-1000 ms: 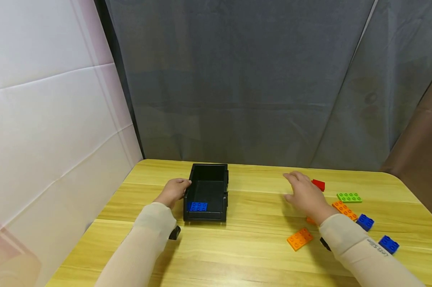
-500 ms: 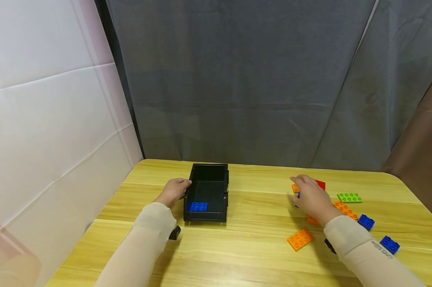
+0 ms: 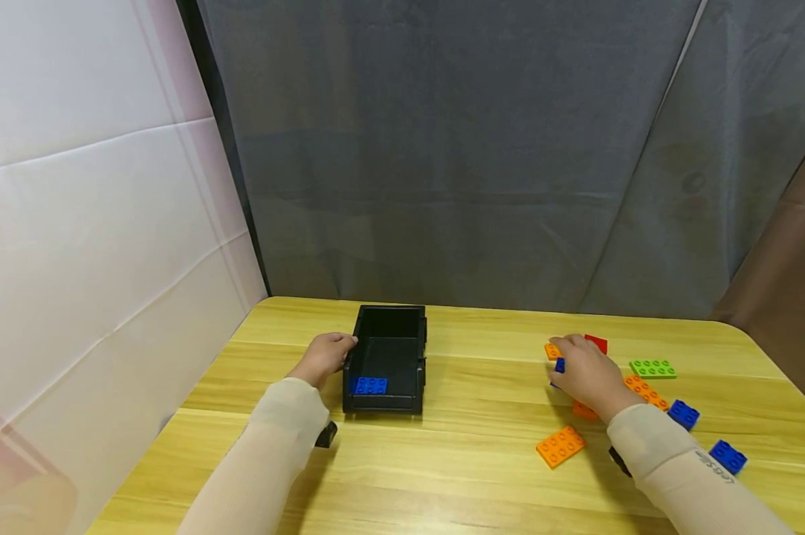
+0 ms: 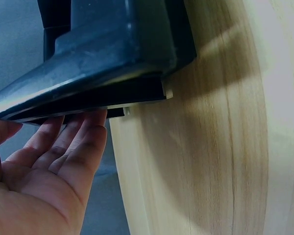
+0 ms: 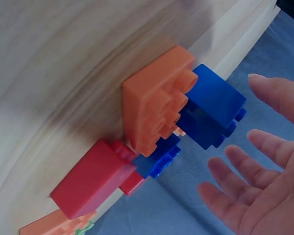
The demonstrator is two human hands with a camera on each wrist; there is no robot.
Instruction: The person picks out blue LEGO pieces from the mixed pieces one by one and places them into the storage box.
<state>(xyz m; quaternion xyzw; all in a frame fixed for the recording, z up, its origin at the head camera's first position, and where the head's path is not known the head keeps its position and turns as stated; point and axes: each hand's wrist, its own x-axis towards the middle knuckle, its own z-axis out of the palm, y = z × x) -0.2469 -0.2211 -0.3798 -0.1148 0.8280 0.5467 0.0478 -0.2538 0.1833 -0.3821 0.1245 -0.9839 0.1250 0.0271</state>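
A black bin (image 3: pixel 383 405) stands left of centre in the head view, with a blue toy brick (image 3: pixel 371 386) in its near end. My left hand (image 3: pixel 323 358) grips the bin's left side; in the left wrist view its fingers (image 4: pixel 83 147) reach beneath the rim. Over the loose bricks on the right is my right hand (image 3: pixel 588 377), fingers spread and holding nothing. In the right wrist view a blue brick (image 5: pixel 215 105) lies closest to that hand. Beside it an orange brick (image 5: pixel 154 93) and a red brick (image 5: pixel 93 181) rest on the table. The hand partly hides these bricks from the head camera.
Around the right arm lie a flat orange brick (image 3: pixel 560 446), a green brick (image 3: pixel 652 369), another orange brick (image 3: pixel 646 391) and two blue bricks, one (image 3: pixel 683 414) nearer the orange, one (image 3: pixel 728 457) farther right. Grey cloth (image 3: pixel 409 186) hangs behind the wooden table (image 3: pixel 442 483).
My right hand has moved a little to the right and down toward the bricks, uncovering an orange and a blue brick at its left. The left hand and bin stay in place.
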